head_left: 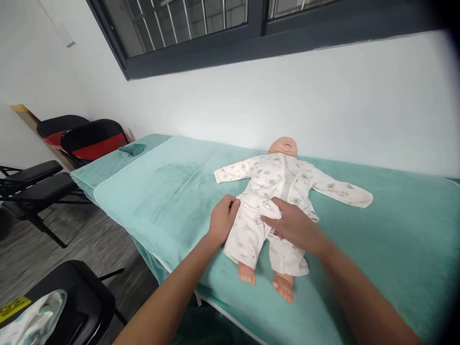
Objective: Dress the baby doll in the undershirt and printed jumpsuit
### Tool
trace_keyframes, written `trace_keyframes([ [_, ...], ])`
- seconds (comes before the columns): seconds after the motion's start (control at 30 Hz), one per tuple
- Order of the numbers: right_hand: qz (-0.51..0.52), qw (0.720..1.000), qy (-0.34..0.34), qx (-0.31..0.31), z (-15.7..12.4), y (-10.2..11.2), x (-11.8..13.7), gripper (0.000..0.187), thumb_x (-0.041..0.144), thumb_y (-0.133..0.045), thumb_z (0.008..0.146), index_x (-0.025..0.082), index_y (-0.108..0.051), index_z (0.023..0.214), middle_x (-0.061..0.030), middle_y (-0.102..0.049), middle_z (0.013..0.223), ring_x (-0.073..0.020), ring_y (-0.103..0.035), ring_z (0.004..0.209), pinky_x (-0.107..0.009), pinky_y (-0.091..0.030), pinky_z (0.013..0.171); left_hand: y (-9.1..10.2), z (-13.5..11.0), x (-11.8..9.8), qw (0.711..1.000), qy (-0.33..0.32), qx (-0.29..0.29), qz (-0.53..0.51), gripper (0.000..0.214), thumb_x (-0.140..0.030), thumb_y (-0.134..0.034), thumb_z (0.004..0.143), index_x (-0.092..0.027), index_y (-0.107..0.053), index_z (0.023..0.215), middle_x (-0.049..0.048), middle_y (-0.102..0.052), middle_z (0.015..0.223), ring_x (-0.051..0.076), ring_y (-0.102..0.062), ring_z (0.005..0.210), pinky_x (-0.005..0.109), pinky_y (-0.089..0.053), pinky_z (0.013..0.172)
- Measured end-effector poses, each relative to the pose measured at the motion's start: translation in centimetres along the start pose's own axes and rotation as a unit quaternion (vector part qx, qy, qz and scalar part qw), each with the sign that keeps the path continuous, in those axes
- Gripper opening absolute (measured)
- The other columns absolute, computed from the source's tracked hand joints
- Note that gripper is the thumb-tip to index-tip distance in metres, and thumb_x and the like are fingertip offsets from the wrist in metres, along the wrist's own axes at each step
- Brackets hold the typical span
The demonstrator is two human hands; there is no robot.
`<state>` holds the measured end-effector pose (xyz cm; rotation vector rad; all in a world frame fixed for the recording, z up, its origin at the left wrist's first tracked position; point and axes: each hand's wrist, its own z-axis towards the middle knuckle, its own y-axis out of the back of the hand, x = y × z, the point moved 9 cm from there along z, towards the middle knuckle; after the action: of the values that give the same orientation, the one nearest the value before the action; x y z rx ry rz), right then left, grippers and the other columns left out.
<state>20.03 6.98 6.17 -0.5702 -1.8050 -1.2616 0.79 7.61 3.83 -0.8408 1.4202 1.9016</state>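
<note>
A baby doll (283,145) lies on its back on the green bed, its head toward the wall and bare feet toward me. It wears a white printed baby shirt (266,172) with long sleeves and matching baby pants (246,235). At the doll's left-side waist in view, my left hand (223,218) pinches the edge of the pants. My right hand (289,220) grips the front of the waistband, thumb and fingers closed on bunched cloth. Both feet stick out of the pant legs. The shirt's front partly overlaps the waist, and my right hand hides some of it.
A teal-covered bed (161,182) stands against the white wall under a barred window (187,24). Black and red folding chairs (95,139) are at the left. A black chair (79,302) near the bed holds a printed cloth (39,318).
</note>
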Motion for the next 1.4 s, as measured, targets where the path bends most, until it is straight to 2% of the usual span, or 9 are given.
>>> trace_keyframes([
  [0.17,0.037,0.997,0.048,0.048,-0.8,0.5,1.3,0.03,0.053,-0.058,0.088,0.023,-0.057,0.089,0.0023,-0.065,0.077,-0.0156,-0.061,0.069,-0.026,-0.045,0.063,2.0,1.8,-2.3,0.983,0.013,-0.048,-0.177,0.023,-0.044,-0.054,0.091,-0.021,-0.059,0.092,0.0012,-0.064,0.097,0.015,-0.057,0.087,0.027,-0.045,0.08],
  [0.37,0.023,0.988,0.108,0.108,-2.2,3.0,1.1,0.037,0.056,-0.053,0.09,0.021,-0.066,0.089,-0.0022,-0.07,0.089,-0.0218,-0.062,0.083,-0.03,-0.046,0.068,-2.1,5.7,-9.5,0.98,-0.087,0.146,-0.106,0.016,-0.032,-0.068,0.079,-0.021,-0.064,0.091,0.0037,-0.066,0.101,0.019,-0.06,0.094,0.031,-0.047,0.085],
  [0.5,0.052,0.992,0.109,-0.02,-1.9,7.2,-0.8,0.037,0.055,-0.058,0.088,0.022,-0.072,0.098,-0.0077,-0.072,0.102,-0.0285,-0.063,0.1,-0.037,-0.049,0.083,-4.6,5.1,-11.1,0.955,-0.186,0.22,0.073,0.054,-0.032,-0.084,0.058,-0.027,-0.065,0.108,0.0071,-0.056,0.115,0.028,-0.053,0.107,0.037,-0.047,0.088],
  [0.63,0.007,0.968,0.086,-0.234,-1.2,10.2,-2.6,0.031,0.051,-0.057,0.09,0.022,-0.066,0.091,-0.0051,-0.068,0.085,-0.0221,-0.063,0.083,-0.034,-0.047,0.076,-5.1,3.6,-10.6,0.934,-0.223,0.225,0.162,0.065,-0.038,-0.08,0.065,-0.029,-0.056,0.124,0.0086,-0.049,0.124,0.032,-0.049,0.113,0.039,-0.047,0.086],
  [0.87,-0.231,0.923,0.081,-0.295,0.0,6.8,-1.5,0.036,0.053,-0.066,0.081,0.023,-0.047,0.089,-0.0024,-0.058,0.093,-0.0184,-0.054,0.078,-0.027,-0.034,0.06,-4.0,2.8,-11.3,0.948,-0.253,0.105,0.162,0.017,-0.024,-0.05,0.09,-0.023,-0.06,0.104,0.0076,-0.059,0.109,0.025,-0.054,0.102,0.036,-0.045,0.082],
  [1.03,-0.197,0.923,0.071,-0.323,-0.5,7.5,-1.7,0.024,0.039,-0.046,0.094,0.023,-0.046,0.077,0.0013,-0.052,0.072,-0.0145,-0.044,0.062,-0.028,-0.029,0.059,-1.1,5.2,-4.8,0.992,-0.04,-0.024,-0.119,0.014,-0.033,-0.051,0.091,-0.021,-0.058,0.09,0.002,-0.062,0.087,0.017,-0.058,0.079,0.033,-0.047,0.073],
  [1.13,-0.056,0.941,0.05,-0.329,-0.4,8.9,-3.1,0.026,0.043,-0.048,0.092,0.023,-0.049,0.076,0.0042,-0.046,0.062,-0.0139,-0.043,0.058,-0.026,-0.032,0.059,0.2,5.2,2.3,0.935,0.129,-0.116,-0.31,0.021,-0.038,-0.059,0.084,-0.02,-0.056,0.092,0.0009,-0.059,0.087,0.014,-0.056,0.071,0.029,-0.048,0.061],
  [1.3,0.127,0.928,0.008,-0.35,-1.6,12.5,-6.4,0.025,0.047,-0.055,0.084,0.023,-0.053,0.078,0.0032,-0.052,0.065,-0.0153,-0.05,0.059,-0.027,-0.039,0.058,1.1,5.1,7.2,0.907,0.152,-0.141,-0.367,0.025,-0.034,-0.065,0.078,-0.017,-0.052,0.091,0.0012,-0.057,0.086,0.012,-0.057,0.07,0.03,-0.052,0.065],
  [1.4,0.046,0.905,-0.069,-0.417,-4.6,16.4,-10.1,0.025,0.045,-0.052,0.084,0.022,-0.056,0.076,-0.0027,-0.056,0.071,-0.0187,-0.052,0.063,-0.032,-0.038,0.061,2.0,4.7,7.7,0.91,0.14,-0.181,-0.345,0.027,-0.033,-0.066,0.079,-0.019,-0.052,0.097,0.0019,-0.057,0.095,0.012,-0.057,0.078,0.028,-0.051,0.07],
])
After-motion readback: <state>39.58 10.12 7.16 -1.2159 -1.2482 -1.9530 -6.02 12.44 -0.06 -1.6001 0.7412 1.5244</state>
